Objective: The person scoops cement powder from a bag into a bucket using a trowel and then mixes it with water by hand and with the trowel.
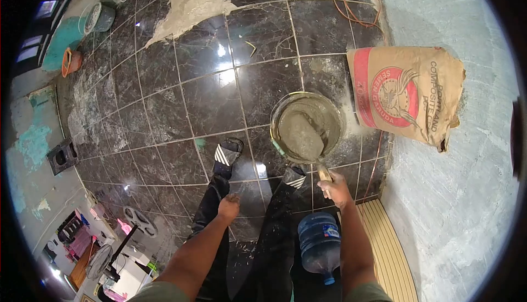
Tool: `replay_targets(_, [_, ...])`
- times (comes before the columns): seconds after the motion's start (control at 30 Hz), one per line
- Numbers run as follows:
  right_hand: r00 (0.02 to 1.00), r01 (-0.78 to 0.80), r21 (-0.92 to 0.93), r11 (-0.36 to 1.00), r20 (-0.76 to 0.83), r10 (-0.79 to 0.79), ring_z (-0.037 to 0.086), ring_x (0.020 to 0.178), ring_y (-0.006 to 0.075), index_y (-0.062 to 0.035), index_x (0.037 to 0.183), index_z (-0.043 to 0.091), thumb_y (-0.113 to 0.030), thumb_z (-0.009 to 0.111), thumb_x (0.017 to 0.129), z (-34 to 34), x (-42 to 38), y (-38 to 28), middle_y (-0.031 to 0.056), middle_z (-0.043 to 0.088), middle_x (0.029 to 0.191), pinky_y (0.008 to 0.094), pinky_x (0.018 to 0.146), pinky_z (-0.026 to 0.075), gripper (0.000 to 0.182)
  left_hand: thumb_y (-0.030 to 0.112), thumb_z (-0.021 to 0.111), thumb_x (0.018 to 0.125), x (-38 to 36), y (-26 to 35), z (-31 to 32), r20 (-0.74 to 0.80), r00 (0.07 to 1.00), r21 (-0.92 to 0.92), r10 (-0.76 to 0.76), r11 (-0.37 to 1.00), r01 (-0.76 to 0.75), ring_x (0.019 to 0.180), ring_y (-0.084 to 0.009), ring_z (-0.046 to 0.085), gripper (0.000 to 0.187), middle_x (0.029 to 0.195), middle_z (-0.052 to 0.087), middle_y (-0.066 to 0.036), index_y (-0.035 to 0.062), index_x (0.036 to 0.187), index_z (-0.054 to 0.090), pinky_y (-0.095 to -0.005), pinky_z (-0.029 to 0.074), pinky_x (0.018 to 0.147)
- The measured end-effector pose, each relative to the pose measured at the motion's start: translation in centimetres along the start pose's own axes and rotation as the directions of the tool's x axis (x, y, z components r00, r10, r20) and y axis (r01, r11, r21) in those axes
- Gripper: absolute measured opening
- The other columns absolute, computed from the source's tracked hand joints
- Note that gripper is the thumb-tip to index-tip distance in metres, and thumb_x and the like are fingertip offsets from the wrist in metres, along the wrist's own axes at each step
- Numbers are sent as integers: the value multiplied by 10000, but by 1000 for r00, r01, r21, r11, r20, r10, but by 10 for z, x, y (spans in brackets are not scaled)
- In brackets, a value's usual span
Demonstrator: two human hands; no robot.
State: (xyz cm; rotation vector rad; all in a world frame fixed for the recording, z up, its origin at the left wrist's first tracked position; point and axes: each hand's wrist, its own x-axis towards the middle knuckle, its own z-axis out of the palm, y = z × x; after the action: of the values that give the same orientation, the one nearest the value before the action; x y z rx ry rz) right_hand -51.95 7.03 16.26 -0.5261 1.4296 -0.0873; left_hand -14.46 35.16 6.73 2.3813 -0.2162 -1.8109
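Observation:
My right hand (336, 190) is closed round the wooden handle of a trowel (301, 136). The trowel's blade, coated in grey wet mortar, rests in a round bucket (275, 110) of the same mortar. My left hand (229, 207) hangs over my left leg, fingers curled; whether anything is in them cannot be made out. To the right of the bucket lies a brown and red cement bag (409, 93).
A blue water bottle (320, 241) lies beside my right leg. Ribbed panels (384, 247) stand by the right wall. An orange cable (351, 14) coils at the top. Two buckets, grey (101, 17) and orange (71, 62), are far left. Mortar covers one floor patch (192, 3).

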Motion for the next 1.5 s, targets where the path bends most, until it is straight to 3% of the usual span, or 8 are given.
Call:
replay_targets(0.27, [919, 234, -341, 910, -227, -321, 671, 707, 190, -22, 1305, 667, -153, 789, 822, -12, -79, -22, 98, 707, 879, 336, 630, 548, 515, 195, 531, 1000, 20, -13, -21, 284, 773, 755, 568, 364, -545, 1085, -331, 671, 267, 1181, 701, -190, 40, 1161, 678, -423, 540, 907])
replay_targets(0.53, [603, 230, -880, 415, -205, -771, 672, 902, 432, -22, 1147, 656, -150, 751, 761, -18, 2, 33, 203, 709, 967, 523, 841, 519, 418, 144, 578, 926, 15, -4, 11, 185, 952, 492, 242, 816, -303, 1359, -253, 525, 348, 1406, 614, -104, 20, 1236, 676, -359, 374, 1172])
replay_targets(0.6, [631, 160, -930, 330, -160, -759, 657, 913, 396, -41, 1068, 622, -109, 708, 739, -21, 32, 47, 171, 674, 956, 510, 849, 491, 346, 148, 586, 925, 13, -2, 9, 241, 922, 633, 304, 671, -387, 1371, -256, 513, 336, 1391, 626, -94, 26, 1221, 689, -371, 356, 1186])
replay_targets(0.67, [599, 155, -950, 272, -129, -790, 642, 906, 386, -58, 992, 609, -82, 695, 744, -24, 60, 57, 160, 651, 916, 498, 836, 483, 263, 150, 591, 930, 24, -23, 5, 478, 785, 865, 394, -57, -499, 1383, -266, 500, 327, 1382, 634, -85, 37, 1219, 694, -384, 344, 1196])
replay_targets(0.73, [593, 121, -969, 216, -103, -799, 601, 952, 360, -80, 989, 607, -109, 678, 774, -31, 75, 69, 133, 585, 955, 481, 835, 470, 228, 146, 587, 934, 57, -82, 3, 338, 845, 785, 416, 370, -496, 1380, -270, 504, 333, 1359, 645, -84, 43, 1236, 681, -385, 341, 1198])
replay_targets(0.87, [685, -46, -989, 142, -135, -716, 595, 991, 305, -142, 1105, 609, -133, 598, 887, -53, 94, 106, 82, 551, 1010, 454, 862, 463, 219, 171, 572, 944, 56, -15, -3, 389, 759, 845, 522, 127, -520, 1179, -394, 644, 354, 1286, 663, -216, 15, 1252, 650, -434, 539, 979])
replay_targets(1.2, [861, -278, -961, 9, -253, -441, 566, 1067, 291, -150, 1483, 478, -178, 520, 969, -96, 7, 173, 113, 551, 1163, 450, 938, 448, 517, 307, 651, 968, 60, 333, 65, -70, 842, 488, 535, 754, -439, 1315, -402, 567, 553, 1368, 614, -271, -37, 1394, 566, -415, 446, 1095])
replay_targets(1.5, [825, -326, -789, 520, -506, -251, 619, 1151, 375, -128, 1443, 512, -156, 689, 822, -72, -110, 201, 204, 576, 1302, 504, 931, 502, 646, 368, 662, 918, 33, 454, 112, 63, 862, 427, 503, 767, -479, 1296, -404, 582, 551, 1339, 624, -288, 15, 1339, 621, -433, 450, 1098])
